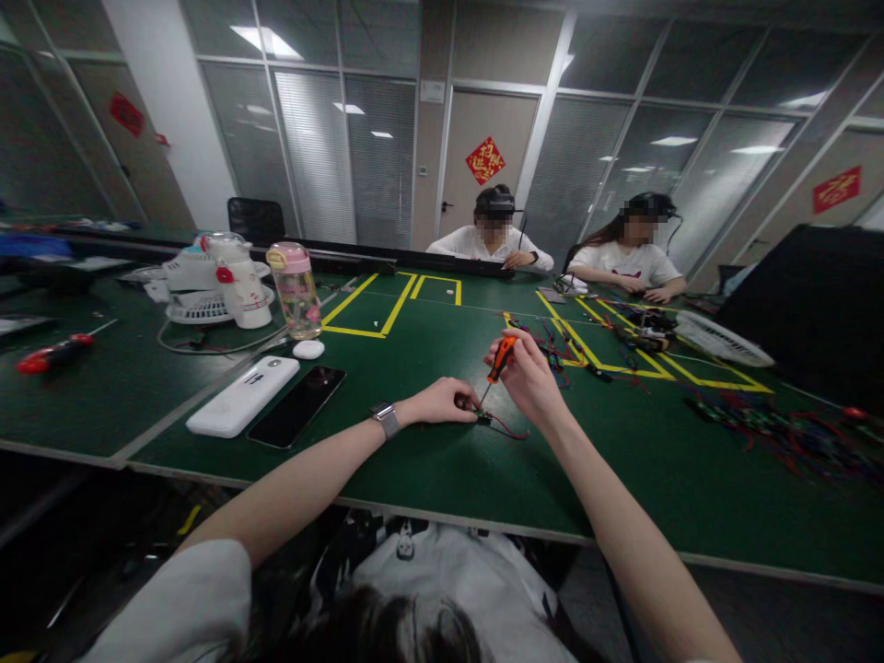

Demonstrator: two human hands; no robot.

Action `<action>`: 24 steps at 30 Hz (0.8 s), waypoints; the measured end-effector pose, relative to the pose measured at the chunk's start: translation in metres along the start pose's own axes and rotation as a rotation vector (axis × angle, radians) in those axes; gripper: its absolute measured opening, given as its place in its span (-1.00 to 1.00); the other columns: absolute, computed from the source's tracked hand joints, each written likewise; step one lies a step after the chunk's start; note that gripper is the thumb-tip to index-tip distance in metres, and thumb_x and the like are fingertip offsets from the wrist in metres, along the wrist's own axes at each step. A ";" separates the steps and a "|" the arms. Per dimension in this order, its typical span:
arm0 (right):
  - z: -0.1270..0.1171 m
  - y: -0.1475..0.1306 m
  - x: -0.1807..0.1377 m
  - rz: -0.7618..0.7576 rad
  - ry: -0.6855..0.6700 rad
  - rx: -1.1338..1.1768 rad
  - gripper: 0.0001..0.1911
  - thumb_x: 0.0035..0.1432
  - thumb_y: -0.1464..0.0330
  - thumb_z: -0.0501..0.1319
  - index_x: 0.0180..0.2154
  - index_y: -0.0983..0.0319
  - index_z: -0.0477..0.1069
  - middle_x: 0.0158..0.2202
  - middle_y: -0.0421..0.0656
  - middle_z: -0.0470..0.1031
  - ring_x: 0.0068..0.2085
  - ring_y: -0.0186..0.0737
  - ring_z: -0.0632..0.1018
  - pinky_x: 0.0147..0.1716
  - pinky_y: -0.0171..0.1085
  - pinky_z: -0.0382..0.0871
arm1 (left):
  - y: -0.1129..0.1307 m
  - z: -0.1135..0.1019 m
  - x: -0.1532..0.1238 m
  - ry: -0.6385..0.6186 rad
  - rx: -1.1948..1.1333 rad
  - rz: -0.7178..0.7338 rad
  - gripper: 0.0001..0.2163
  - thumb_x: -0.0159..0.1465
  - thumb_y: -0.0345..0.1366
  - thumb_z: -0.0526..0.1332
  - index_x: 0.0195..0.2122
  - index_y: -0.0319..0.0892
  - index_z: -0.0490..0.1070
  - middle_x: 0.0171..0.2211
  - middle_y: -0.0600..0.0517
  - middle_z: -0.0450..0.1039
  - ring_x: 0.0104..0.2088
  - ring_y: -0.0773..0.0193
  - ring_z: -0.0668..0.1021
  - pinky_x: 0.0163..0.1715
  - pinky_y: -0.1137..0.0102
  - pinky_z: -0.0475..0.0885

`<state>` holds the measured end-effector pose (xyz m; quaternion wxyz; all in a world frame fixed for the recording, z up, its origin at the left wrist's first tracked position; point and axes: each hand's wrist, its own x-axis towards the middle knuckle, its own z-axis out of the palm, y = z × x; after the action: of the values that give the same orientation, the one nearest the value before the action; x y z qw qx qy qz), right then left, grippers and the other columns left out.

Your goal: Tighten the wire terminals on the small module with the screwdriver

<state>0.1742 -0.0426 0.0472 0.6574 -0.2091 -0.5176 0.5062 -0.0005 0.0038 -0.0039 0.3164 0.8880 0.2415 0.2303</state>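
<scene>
Right hand [530,373] gripped an orange-and-black screwdriver [502,359], its shaft slanting down to a small wired component [484,418] on the green table [407,470]; left hand [444,402] pinched that component's near edge, red wire [512,434] trailing off rightward

on the green table [428,474], marked with yellow tape [354,332]: white power bank [243,398] lying just beside black phone [296,408], small white case [308,350] near both, pink-lidded bottle [300,299] standing next to white flask [243,285], small wired part [485,419], tangled wires [780,433] at right.
</scene>
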 end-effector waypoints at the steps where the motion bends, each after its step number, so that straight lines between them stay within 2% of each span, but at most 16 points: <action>1: 0.001 0.000 0.000 0.003 -0.001 0.010 -0.75 0.09 0.13 0.34 -0.20 0.05 0.50 -0.32 -0.24 0.51 -0.29 -0.31 0.50 -0.18 -0.28 0.45 | 0.000 0.000 0.000 -0.001 -0.001 0.000 -0.77 0.13 -0.25 0.35 -0.24 -0.26 0.59 -0.39 0.03 0.50 -0.40 0.35 0.46 -0.37 0.50 0.31; 8: 0.000 0.003 0.002 -0.089 0.084 -0.027 -0.78 -0.01 0.15 0.42 -0.33 0.08 0.51 -0.34 -0.25 0.48 -0.28 -0.30 0.48 -0.13 -0.24 0.45 | 0.002 -0.001 0.000 0.001 0.011 -0.003 -0.78 0.13 -0.26 0.34 -0.24 -0.26 0.58 -0.38 0.02 0.51 -0.39 0.34 0.46 -0.36 0.49 0.31; 15: 0.001 -0.002 0.000 -0.020 0.035 -0.028 -0.72 0.08 0.12 0.34 -0.16 0.07 0.51 -0.35 -0.24 0.50 -0.31 -0.31 0.50 -0.16 -0.27 0.44 | 0.002 -0.001 0.000 -0.006 -0.007 0.007 -0.77 0.15 -0.23 0.34 -0.24 -0.28 0.58 -0.36 0.00 0.51 -0.38 0.33 0.46 -0.37 0.49 0.32; 20: 0.001 0.000 0.000 -0.070 0.050 -0.030 -0.81 0.12 0.14 0.32 -0.29 0.09 0.49 -0.35 -0.24 0.49 -0.29 -0.32 0.50 -0.18 -0.29 0.43 | 0.004 0.001 -0.002 0.037 -0.018 0.013 -0.81 0.13 -0.27 0.35 -0.28 -0.28 0.59 -0.38 0.02 0.50 -0.40 0.36 0.47 -0.36 0.50 0.33; 24: -0.002 0.004 0.001 -0.097 0.075 -0.086 -0.79 0.06 0.16 0.36 -0.26 0.07 0.50 -0.27 -0.23 0.48 -0.26 -0.30 0.48 -0.12 -0.23 0.45 | 0.004 0.003 -0.002 0.081 -0.010 0.020 -0.85 0.10 -0.32 0.37 -0.33 -0.27 0.59 -0.39 0.03 0.49 -0.42 0.38 0.47 -0.37 0.50 0.34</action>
<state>0.1738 -0.0399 0.0436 0.6906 -0.2305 -0.5234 0.4427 0.0005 -0.0016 -0.0035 0.3087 0.8787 0.2439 0.2703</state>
